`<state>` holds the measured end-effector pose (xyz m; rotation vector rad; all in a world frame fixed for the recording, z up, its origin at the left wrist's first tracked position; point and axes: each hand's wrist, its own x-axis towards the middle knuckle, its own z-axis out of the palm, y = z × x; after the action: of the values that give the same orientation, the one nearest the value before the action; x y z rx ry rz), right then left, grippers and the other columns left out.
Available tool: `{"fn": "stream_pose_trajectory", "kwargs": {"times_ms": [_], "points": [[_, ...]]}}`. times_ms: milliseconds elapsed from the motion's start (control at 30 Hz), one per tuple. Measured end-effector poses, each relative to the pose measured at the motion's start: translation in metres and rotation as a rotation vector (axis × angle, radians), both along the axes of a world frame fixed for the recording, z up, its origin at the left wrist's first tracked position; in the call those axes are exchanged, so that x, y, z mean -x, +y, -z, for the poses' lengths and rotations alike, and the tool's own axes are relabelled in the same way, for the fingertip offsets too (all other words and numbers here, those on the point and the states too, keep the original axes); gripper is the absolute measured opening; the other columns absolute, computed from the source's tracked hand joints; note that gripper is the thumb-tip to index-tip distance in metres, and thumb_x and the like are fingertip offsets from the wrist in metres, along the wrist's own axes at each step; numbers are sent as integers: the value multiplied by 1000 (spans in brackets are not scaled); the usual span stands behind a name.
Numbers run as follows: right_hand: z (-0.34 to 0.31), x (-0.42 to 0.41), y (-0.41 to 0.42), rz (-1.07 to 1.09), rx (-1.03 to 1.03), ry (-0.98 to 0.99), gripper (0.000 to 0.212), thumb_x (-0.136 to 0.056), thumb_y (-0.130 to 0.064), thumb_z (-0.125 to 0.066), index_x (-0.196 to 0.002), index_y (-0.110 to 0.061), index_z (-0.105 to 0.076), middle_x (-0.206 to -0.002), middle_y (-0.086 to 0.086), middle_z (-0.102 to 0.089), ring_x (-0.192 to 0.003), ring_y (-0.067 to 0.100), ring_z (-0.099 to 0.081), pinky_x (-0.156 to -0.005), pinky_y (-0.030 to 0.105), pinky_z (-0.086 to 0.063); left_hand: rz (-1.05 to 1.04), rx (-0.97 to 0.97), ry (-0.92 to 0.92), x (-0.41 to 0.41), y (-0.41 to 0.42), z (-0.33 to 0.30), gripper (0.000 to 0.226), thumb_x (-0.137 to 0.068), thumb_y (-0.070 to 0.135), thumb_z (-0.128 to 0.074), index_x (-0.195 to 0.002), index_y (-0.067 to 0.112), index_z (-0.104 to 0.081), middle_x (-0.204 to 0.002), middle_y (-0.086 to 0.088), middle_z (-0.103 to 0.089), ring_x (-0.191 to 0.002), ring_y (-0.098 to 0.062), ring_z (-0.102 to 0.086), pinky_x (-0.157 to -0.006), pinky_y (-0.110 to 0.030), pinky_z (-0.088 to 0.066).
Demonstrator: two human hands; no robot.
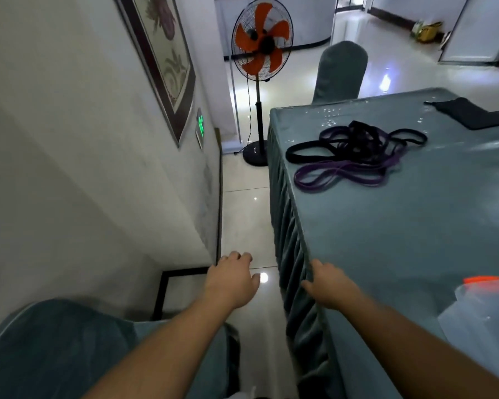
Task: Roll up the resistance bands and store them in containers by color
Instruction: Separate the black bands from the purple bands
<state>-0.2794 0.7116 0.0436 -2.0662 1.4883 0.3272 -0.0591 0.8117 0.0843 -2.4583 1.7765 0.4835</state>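
Head cam: our left hand (231, 280) hangs over the floor, fingers loosely curled, holding nothing. Our right hand (327, 286) rests relaxed on the table (401, 226) edge. The tangled purple and black resistance bands (355, 152) sit farther up the table, with a clear plastic container (484, 309) at right.

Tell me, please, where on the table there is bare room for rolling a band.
The table is bare between the tangled bands and the right hand, and rightward toward the clear container. It is crowded at the far end, around the bands and the black cloth.
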Motion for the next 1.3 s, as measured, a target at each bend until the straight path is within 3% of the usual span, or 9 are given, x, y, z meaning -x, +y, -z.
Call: {"fn": "stream_pose_trajectory", "kwargs": {"times_ms": [300,667,967,1167,1300], "points": [[11,-40,-107,86,0,-1,66,-97,-52,-54,-150,-15,-39,-147,15,-53,-132,36,-53,-109,46,-46,112,-68,35,-43,-123,28,56,-100,56,-43,-147,24,-45,-143,-5,-53,-125,-28,-54,-99,-45,-50],[-3,-126,-252,281,8,-6,70,-99,-50,-53,-157,-15,-33,-155,14,-46,-137,34,-50,-112,45,-45,210,-65,51,-144,-283,28,54,-99,54,-43,-144,24,-47,-138,-6,-56,-118,-30,-57,-94,-47,-54],[11,-144,-355,406,-7,23,61,-98,-51,-53,-144,-14,-41,-141,16,-54,-125,38,-57,-102,46,-51,246,-101,110,-177,-388,35,53,-99,51,-43,-145,25,-46,-138,-5,-56,-121,-29,-56,-97,-49,-52],[37,-132,-437,561,-49,-14,68,-96,-51,-55,-149,-12,-37,-143,17,-53,-127,40,-56,-103,45,-50,298,-137,73,-178,-486,38,51,-99,52,-43,-142,26,-47,-136,-4,-57,-118,-28,-57,-94,-47,-53],[48,-115,-480,666,-77,-49,56,-94,-52,-56,-133,-13,-46,-136,16,-57,-121,39,-60,-100,46,-52,352,-161,62,-165,-548,33,47,-98,52,-43,-137,27,-50,-131,-4,-59,-115,-28,-59,-92,-46,-54]]}}
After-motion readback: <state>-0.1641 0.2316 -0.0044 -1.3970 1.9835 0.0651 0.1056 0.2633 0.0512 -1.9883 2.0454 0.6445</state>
